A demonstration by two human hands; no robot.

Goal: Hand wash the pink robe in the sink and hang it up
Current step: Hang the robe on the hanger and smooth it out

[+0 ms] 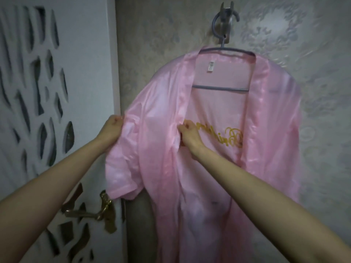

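Pink robe (266,149) hangs on a grey hanger (220,87) from a wall hook (228,8); left hand (112,128) grasps the left sleeve, right hand (190,133) pinches the front edge; a hard tug could slide it off.

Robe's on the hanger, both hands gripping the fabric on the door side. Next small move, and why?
Probably draw the left hand outward and down while the right hand holds the front band steady. The glossy pink satin robe already hangs on the grey hanger from the metal wall hook, but its short sleeve looks bunched and creased.
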